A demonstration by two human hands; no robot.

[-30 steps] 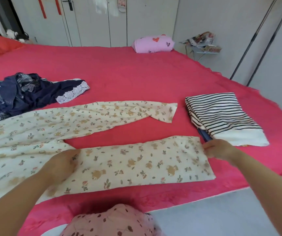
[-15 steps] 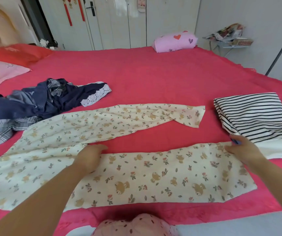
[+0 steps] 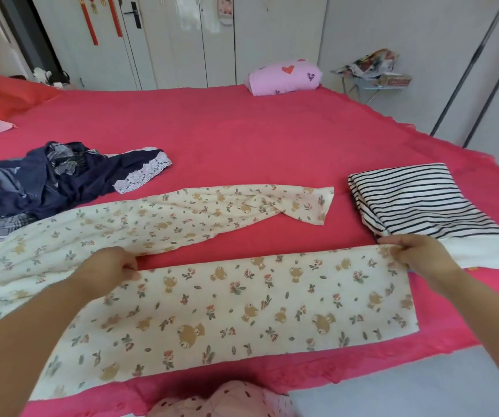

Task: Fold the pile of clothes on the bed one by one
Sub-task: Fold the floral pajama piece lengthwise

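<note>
Cream trousers with a bear and flower print (image 3: 230, 302) lie spread across the red bed (image 3: 242, 139). The near leg runs flat along the front edge; the far leg (image 3: 212, 212) lies twisted behind it. My left hand (image 3: 109, 269) pinches the upper edge of the near leg close to the crotch. My right hand (image 3: 416, 254) pinches the far corner of that leg's hem. A folded black-and-white striped garment (image 3: 416, 200) sits to the right. A heap of dark blue and plaid clothes with lace trim (image 3: 49, 182) lies at the left.
A pink pillow with hearts (image 3: 284, 76) rests at the bed's far edge, red and pink pillows (image 3: 4, 97) at far left. A small rack with papers (image 3: 374, 70) stands beyond the right corner. White wardrobe doors line the back wall. Grey floor lies below the bed's front edge.
Both hands have closed their fingers on the near leg's upper edge, left by the crotch, right at the hem corner. The view has shifted slightly to the right.
</note>
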